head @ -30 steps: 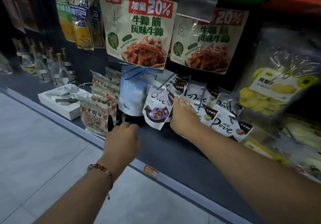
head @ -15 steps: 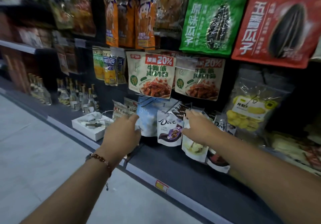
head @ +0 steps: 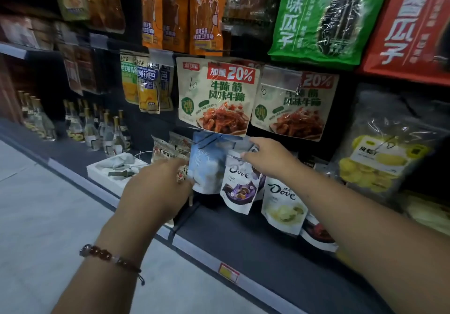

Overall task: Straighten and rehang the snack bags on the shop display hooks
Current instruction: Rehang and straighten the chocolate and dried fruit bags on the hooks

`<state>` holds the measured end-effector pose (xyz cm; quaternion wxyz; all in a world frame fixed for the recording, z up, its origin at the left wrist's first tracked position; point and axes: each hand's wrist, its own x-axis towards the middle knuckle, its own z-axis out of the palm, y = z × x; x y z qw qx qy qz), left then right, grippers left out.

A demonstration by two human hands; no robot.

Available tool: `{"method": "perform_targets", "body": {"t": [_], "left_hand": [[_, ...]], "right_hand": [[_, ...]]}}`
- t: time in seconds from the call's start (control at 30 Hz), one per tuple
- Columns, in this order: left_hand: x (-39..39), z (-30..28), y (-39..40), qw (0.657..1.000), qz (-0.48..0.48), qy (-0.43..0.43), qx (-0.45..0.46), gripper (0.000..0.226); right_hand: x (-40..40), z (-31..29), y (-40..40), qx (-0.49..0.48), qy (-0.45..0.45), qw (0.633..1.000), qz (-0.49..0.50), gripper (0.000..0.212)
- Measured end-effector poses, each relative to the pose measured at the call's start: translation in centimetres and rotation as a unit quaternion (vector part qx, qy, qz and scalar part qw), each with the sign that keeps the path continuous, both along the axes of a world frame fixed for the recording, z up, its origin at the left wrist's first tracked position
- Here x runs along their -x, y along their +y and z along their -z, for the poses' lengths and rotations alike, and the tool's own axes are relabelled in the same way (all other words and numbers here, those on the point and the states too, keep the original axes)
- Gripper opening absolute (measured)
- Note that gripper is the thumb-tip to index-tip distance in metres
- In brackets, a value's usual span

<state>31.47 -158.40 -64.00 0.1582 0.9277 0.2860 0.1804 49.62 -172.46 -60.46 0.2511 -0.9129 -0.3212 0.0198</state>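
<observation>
Small snack bags hang on wire hooks above a dark shelf (head: 243, 238). My left hand (head: 158, 192), with a bead bracelet on the wrist, reaches to the light-blue bag (head: 207, 167) and holds its lower left edge; its fingertips are partly hidden. My right hand (head: 267, 159) points left and pinches the top edge of the purple Dove bag (head: 239, 189) where the hook wire (head: 235, 158) passes through. A white-and-green Dove bag (head: 282, 204) hangs to its right, below my right wrist. A red-printed bag (head: 165, 151) hangs left of the blue one.
Two beef-tendon bags (head: 216, 94) hang just above my hands. Big green (head: 323, 14) and red (head: 409, 26) seed bags hang higher. A clear bag of yellow fruit slices (head: 379, 158) is at right. Glass bottles (head: 97, 128) and a white box (head: 109, 170) stand left. The tiled floor (head: 48, 216) lies below.
My right hand moved up and left from the white Dove bags to the purple Dove bag's top. My left hand shifted right onto the light-blue bag. The view rose and came closer.
</observation>
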Motion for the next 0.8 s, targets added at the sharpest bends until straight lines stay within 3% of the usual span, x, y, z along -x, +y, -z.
{"method": "perform_targets", "body": {"t": [0.13, 0.27, 0.47, 0.53, 0.67, 0.8], "left_hand": [[-1.4, -0.2, 0.9, 0.999, 0.012, 0.018, 0.036, 0.052], [-2.5, -0.2, 1.4, 0.998, 0.007, 0.016, 0.056, 0.052], [-4.0, 0.4, 1.0, 0.997, 0.02, 0.011, 0.075, 0.051], [-4.4, 0.4, 1.0, 0.998, 0.01, 0.0, 0.068, 0.048], [-5.2, 0.4, 0.6, 0.998, -0.006, -0.021, 0.063, 0.046], [-5.4, 0.5, 0.7, 0.997, -0.02, -0.018, 0.071, 0.045]], "right_hand": [[-3.6, 0.3, 2.4, -0.019, -0.001, 0.999, 0.044, 0.053], [-7.2, 0.5, 4.7, -0.095, 0.038, 0.992, 0.078, 0.07], [-10.6, 0.3, 8.5, -0.265, 0.148, 0.94, 0.153, 0.079], [-11.3, 0.4, 9.4, -0.298, 0.167, 0.924, 0.173, 0.073], [-11.9, 0.7, 9.9, -0.333, 0.171, 0.907, 0.19, 0.037], [-10.7, 0.7, 9.1, -0.359, 0.169, 0.905, 0.156, 0.019]]}}
